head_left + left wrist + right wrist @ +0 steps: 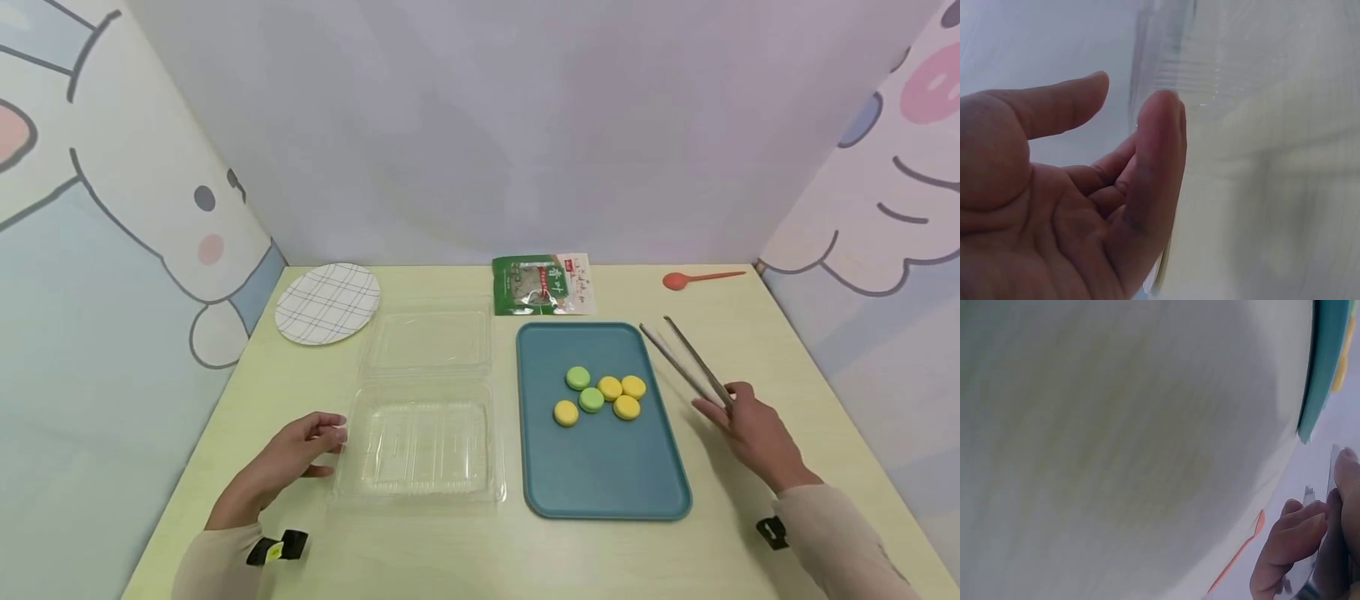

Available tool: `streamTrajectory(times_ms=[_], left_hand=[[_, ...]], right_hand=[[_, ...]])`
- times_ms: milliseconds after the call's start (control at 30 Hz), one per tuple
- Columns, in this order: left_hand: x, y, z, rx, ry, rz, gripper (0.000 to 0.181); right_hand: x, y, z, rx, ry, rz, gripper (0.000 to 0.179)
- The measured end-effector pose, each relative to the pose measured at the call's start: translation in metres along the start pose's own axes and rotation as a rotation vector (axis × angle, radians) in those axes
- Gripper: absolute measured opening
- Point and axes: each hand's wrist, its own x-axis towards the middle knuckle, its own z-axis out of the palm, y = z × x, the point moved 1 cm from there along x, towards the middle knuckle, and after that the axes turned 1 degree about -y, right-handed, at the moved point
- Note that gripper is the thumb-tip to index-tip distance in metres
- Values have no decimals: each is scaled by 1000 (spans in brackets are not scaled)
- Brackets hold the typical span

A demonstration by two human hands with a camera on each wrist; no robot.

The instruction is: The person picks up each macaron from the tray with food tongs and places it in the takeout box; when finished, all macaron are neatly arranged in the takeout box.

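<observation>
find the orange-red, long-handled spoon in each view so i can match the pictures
Head: the orange-red, long-handled spoon lies upper right, above the silver metal tongs, bowl to the left.
Left wrist: not in it.
Right wrist: lower right, slanting, bowl up, just left of the right hand.
Shared landmark: the blue rectangular tray, in the head and right wrist views, there at upper right.

The right hand [763, 437] hides the rear end of the tongs [699, 362].

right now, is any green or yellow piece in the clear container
No, all six green and yellow pieces lie on the blue tray.
</observation>
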Motion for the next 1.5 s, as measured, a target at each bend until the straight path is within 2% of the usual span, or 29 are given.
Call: streamTrajectory(times_ms=[267,467,600,800,933,1033,1500], left_hand=[[4,-3,5,-4,4,-3,49],[5,-5,5,3,5,-5,38],[4,-4,5,-6,6,1,34],[5,-4,5,-13,1,0,34],[6,-3,6,-14,1,9,33],[6,-3,6,-13,6,11,33],[8,-4,6,13,6,-5,32]], right_hand=[[-11,4,-1,-64,23,-89,57],[-18,13,-9,-127,-36,-82,48],[-20,21,-14,-153,-36,-102,41],[-24,34,-14,-166,57,-206,36],[-25,40,-13,-210,161,-311,29],[-25,43,-14,-246,206,-362,29],[-24,42,-16,-299,182,-351,32]])
